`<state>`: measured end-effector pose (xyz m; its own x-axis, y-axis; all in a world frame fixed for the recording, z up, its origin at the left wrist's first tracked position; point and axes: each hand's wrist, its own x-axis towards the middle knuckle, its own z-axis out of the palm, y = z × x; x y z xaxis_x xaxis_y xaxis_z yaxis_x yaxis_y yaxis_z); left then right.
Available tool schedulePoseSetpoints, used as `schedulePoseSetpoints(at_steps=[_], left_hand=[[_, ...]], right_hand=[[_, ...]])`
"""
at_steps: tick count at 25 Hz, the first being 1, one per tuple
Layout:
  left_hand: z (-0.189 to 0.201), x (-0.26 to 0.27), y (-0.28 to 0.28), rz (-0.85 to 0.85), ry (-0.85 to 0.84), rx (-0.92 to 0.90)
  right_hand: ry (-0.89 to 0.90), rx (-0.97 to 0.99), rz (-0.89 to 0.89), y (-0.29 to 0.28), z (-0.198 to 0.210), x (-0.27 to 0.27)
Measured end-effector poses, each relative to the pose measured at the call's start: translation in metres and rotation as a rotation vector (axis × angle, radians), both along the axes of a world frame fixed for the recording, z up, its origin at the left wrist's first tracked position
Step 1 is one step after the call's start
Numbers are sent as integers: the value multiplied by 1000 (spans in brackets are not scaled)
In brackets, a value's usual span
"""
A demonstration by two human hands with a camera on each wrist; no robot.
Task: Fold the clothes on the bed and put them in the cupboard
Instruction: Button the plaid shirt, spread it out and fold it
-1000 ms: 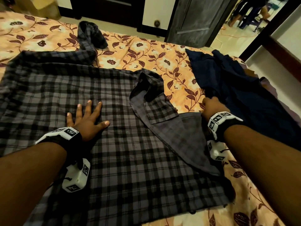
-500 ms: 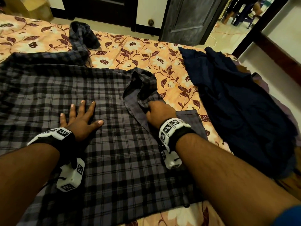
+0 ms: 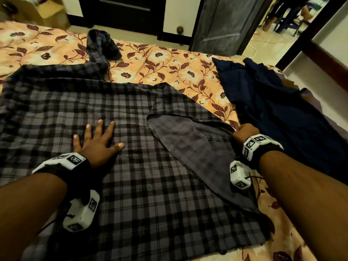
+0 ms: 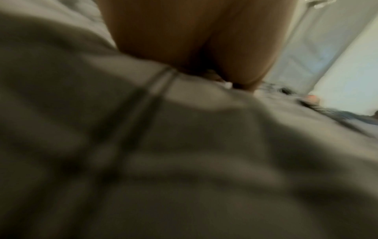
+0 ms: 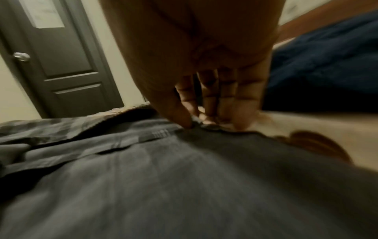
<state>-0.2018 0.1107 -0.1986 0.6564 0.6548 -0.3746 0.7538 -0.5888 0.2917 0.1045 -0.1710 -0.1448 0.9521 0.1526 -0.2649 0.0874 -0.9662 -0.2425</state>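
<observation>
A grey plaid shirt (image 3: 116,189) lies spread flat over the floral bed sheet (image 3: 169,65). My left hand (image 3: 98,140) presses flat on the shirt's middle with fingers spread. My right hand (image 3: 243,131) pinches the shirt's right edge, where a flap (image 3: 192,140) lies turned over with its plain inner side up. In the right wrist view the thumb and fingertips (image 5: 206,119) close on that fabric edge (image 5: 155,134). A dark navy garment (image 3: 278,113) lies crumpled to the right of the hand. The left wrist view shows only blurred cloth (image 4: 184,161) under the palm.
One plaid sleeve (image 3: 101,46) trails toward the bed's far edge. Beyond the bed stand a dark door (image 3: 222,21) and an open doorway to another room. The bed's right edge drops to the floor (image 3: 335,102) beside a wall.
My right hand went left over the collar half a second ago and has now pulled back right with the shirt edge, flattening the flap. The left hand stayed pressed on the shirt.
</observation>
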Motion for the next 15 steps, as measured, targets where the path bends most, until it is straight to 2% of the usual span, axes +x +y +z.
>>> schedulePoseSetpoints(at_steps=[2, 4, 6, 7, 9, 11, 12, 15], left_hand=[[10, 10, 10, -8, 39, 40], [34, 25, 30, -59, 15, 4], [62, 43, 56, -67, -73, -75], [72, 51, 73, -43, -109, -61], [82, 58, 114, -35, -168, 118], [82, 55, 158, -19, -167, 265], [81, 51, 175, 8, -155, 292], [86, 43, 209, 106, -121, 373]], right_hand=[[-48, -129, 138, 11, 8, 7], [-142, -1, 337, 40, 23, 1], [-121, 195, 560, 84, 29, -14], [-88, 193, 670, 106, 27, -23], [-43, 35, 830, 144, 17, -34], [-85, -159, 897, 167, 9, -35], [-127, -178, 894, 173, 10, -34], [-213, -11, 883, 172, 20, -19]])
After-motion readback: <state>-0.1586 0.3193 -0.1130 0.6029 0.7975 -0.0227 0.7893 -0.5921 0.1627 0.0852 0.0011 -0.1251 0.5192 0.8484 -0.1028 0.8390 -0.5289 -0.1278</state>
